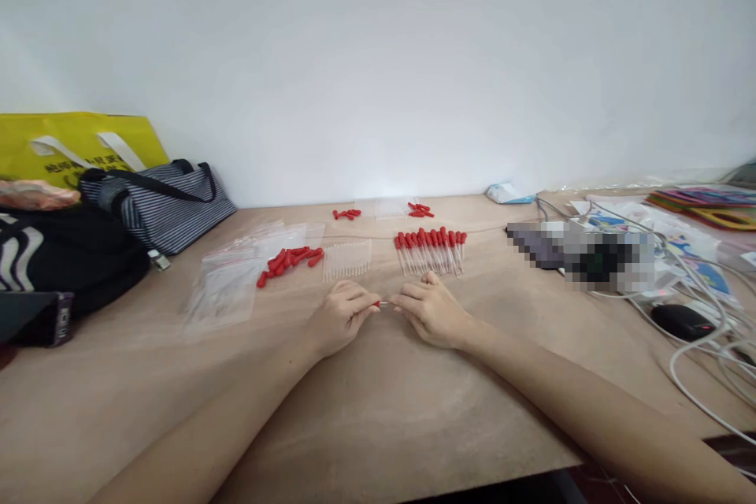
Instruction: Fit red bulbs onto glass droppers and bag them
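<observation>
Far left of the fingers, a yellow bag (pixel 83 142) carries dark Chinese characters, partly covered; nearer, a dark box (pixel 63 320) shows pale lettering I can't make out. Beyond the left fingers lie loose red bulbs (pixel 287 258) — probably soft, light and grippy, best squeezed around the body — and then a row of clear tubes (pixel 347 260), likely stiff, slick and fragile. The left hand (pixel 346 315) pinches a red bulb (pixel 376 304) between thumb and fingers, mostly hidden. A thin tube (pixel 385 304) bridges the gap to the right hand (pixel 431 313), whose fingertips close narrowly on it — gripping close to the bulb should limit bending. Just past the right fingers lie bulb-topped tubes (pixel 434 240), without readable marks. Farther right, print on a blue-and-white packet (pixel 509 194) is illegible.
</observation>
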The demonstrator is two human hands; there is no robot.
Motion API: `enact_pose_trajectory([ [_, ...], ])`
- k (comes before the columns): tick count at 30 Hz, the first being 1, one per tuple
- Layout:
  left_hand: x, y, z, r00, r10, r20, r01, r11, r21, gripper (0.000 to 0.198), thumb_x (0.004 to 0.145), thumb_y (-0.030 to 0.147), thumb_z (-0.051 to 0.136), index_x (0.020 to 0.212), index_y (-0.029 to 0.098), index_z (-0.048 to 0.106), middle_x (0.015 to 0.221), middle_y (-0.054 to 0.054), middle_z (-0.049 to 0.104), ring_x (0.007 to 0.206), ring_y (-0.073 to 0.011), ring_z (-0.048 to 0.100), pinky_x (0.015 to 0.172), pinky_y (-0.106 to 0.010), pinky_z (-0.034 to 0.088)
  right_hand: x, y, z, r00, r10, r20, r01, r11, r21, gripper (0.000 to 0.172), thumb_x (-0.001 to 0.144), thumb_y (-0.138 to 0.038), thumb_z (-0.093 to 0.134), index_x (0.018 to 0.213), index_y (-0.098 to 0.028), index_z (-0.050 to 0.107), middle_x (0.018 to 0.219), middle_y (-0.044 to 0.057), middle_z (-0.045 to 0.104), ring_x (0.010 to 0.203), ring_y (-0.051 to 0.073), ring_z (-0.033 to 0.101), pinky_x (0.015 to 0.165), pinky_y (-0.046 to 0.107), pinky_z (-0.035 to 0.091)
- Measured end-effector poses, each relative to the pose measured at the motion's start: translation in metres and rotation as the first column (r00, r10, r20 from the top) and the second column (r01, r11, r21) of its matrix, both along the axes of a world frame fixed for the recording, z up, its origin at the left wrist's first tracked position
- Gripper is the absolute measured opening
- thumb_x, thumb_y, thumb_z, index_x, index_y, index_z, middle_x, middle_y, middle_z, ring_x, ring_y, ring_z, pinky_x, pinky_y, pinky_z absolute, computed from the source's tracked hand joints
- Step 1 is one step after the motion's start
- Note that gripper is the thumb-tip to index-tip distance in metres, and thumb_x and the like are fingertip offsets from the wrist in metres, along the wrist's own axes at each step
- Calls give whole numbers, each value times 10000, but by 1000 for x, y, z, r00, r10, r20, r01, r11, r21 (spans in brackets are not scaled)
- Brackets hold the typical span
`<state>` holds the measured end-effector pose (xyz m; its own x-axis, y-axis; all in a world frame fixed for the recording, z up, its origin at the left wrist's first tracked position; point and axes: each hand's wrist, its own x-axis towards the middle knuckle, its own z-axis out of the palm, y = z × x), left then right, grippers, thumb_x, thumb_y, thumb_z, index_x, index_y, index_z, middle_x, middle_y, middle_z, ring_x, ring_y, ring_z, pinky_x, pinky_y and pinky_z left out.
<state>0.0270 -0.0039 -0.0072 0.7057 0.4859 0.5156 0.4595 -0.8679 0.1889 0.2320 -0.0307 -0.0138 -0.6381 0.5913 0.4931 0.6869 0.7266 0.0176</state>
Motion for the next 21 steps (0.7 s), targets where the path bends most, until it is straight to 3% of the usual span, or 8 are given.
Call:
enact_pose_trajectory([
  [5, -5, 2, -2, 994, 8, -106, -11, 1000, -24, 280, 876, 284, 358, 979, 194, 602, 740, -37, 625, 726, -152, 563, 829, -373, 397, 0, -2, -1, 997, -50, 60, 46, 996, 71, 219, 857, -218, 401, 838, -174, 614, 746, 37, 568, 712, 143, 441, 658, 306, 192],
  [7, -7, -1, -2, 993, 62, -100, -72, 992, -102, 310, 869, 296, 371, 1111, 195, 536, 927, -68, 622, 881, -177, 560, 850, -367, 405, 4, 0, -3, 994, -91, 51, 87, 993, 74, 209, 843, -212, 419, 800, -170, 618, 737, 42, 572, 712, 148, 445, 652, 306, 196],
  [9, -10, -4, 0, 988, 131, -83, -146, 968, -202, 403, 860, 311, 390, 1247, 198, 403, 1171, -91, 527, 1058, -191, 496, 898, -357, 394, 11, 5, -5, 982, -186, -30, 188, 981, 40, 203, 833, -209, 423, 805, -171, 621, 748, 47, 584, 722, 154, 463, 650, 303, 204],
  [11, -13, -6, 1, 977, 176, -117, -204, 934, -293, 470, 848, 335, 409, 1293, 202, 333, 1296, -92, 424, 1160, -199, 421, 950, -365, 361, 19, 12, -5, 924, -339, -180, 338, 940, -38, 215, 832, -223, 410, 845, -172, 618, 781, 55, 601, 751, 165, 489, 655, 297, 219],
  [14, -14, -7, 1, 962, 173, -212, -240, 905, -350, 435, 838, 364, 419, 1236, 190, 429, 1320, -89, 402, 1210, -216, 367, 989, -394, 317, 29, 28, -5, 756, -552, -352, 518, 833, -193, 239, 820, -242, 400, 941, -170, 594, 817, 58, 624, 784, 179, 524, 671, 294, 240],
  [17, -14, -6, 0, 960, 153, -234, -230, 908, -351, 404, 840, 358, 413, 1199, 184, 478, 1320, -83, 404, 1225, -207, 348, 997, -395, 307, 28, 44, -4, 645, -670, -368, 608, 742, -284, 258, 786, -235, 421, 989, -179, 570, 813, 48, 638, 776, 187, 541, 713, 312, 242],
  [21, -13, -5, 0, 968, 135, -213, -203, 916, -345, 393, 842, 345, 418, 1198, 192, 479, 1310, -82, 418, 1223, -202, 352, 993, -408, 311, 14, 64, -2, 598, -746, -293, 676, 666, -315, 264, 759, -206, 426, 980, -184, 569, 845, 60, 650, 813, 206, 550, 772, 343, 222],
])
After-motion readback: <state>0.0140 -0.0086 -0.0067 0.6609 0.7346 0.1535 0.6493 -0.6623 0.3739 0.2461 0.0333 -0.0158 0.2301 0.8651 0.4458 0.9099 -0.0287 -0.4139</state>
